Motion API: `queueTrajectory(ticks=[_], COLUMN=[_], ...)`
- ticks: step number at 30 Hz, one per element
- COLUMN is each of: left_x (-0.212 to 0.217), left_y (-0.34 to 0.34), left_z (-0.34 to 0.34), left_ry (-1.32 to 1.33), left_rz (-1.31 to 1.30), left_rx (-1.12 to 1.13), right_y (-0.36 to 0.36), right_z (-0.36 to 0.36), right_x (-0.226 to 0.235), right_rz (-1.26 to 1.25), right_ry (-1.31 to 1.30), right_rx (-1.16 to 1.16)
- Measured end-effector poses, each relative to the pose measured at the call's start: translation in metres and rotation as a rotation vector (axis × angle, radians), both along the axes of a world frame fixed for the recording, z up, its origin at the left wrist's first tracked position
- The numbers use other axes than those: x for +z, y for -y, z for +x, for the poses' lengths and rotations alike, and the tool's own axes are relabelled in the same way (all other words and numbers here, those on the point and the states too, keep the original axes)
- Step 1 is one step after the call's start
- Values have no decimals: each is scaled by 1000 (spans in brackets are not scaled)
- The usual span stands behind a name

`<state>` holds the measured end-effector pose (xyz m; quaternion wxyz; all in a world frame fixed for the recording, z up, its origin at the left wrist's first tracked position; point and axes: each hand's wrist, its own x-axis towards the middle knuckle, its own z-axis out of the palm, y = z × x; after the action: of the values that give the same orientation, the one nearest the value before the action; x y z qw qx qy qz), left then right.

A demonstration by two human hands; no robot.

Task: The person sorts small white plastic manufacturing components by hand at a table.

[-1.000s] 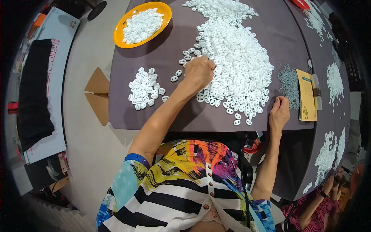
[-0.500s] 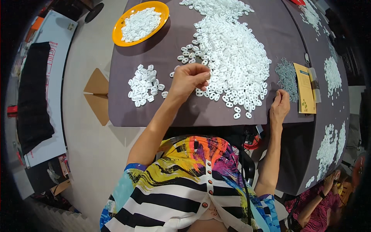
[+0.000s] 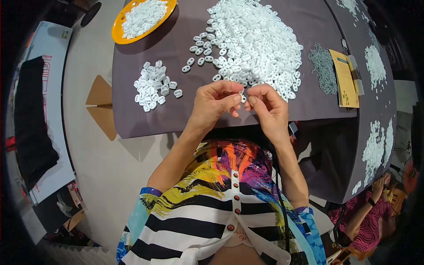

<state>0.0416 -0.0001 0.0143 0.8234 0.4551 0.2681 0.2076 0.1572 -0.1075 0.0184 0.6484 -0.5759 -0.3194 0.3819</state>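
Note:
My left hand (image 3: 215, 103) and my right hand (image 3: 267, 107) meet above the near edge of the dark table (image 3: 185, 112). Together their fingertips pinch one small white plastic piece (image 3: 243, 96). Just beyond the hands spreads a large heap of the same white pieces (image 3: 254, 42). To the left of my left hand lies a small separate pile of white pieces (image 3: 152, 85). An orange bowl (image 3: 121, 35) at the far left corner holds more of them.
A tangle of grey wire bits (image 3: 323, 68) and a yellow card (image 3: 344, 78) lie to the right. More white heaps (image 3: 375, 64) sit on the table's right side. Another person in a pink top (image 3: 366, 216) sits at lower right. A brown cardboard piece (image 3: 102, 106) lies on the floor.
My left hand drew back from the big heap with a white piece. My right hand lifted off the table edge and came in to meet it.

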Motion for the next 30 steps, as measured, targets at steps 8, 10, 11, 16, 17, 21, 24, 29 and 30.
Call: queueTrajectory(ticks=[8,10,11,16,17,21,24,29,30], left_x=[-2,-1,0,-1,-1,2,3,5,4], left_y=[1,2,2,2,2,2,4,7,6], left_z=[-6,-7,-7,-8,-8,-7,-7,-4,-3], left_ry=[13,2,0,11,10,5,5,-17,-44], left_rz=[79,106,105,149,148,168,197,259,297], left_rx=[-17,-20,-19,-30,-30,-54,-52,-29,-22], right_y=[0,0,0,0,0,-1,-3,-9,-10], right_z=[-3,-2,-2,0,1,8,12,18,18], right_x=[2,1,0,-2,-3,1,8,12,10], right_rz=[33,32,33,27,39,12,-26,-135,-135], right_ry=[-73,-57,-41,-20,2,16,27,-6,-7], right_rx=[83,88,93,122,130,186,221,302,303])
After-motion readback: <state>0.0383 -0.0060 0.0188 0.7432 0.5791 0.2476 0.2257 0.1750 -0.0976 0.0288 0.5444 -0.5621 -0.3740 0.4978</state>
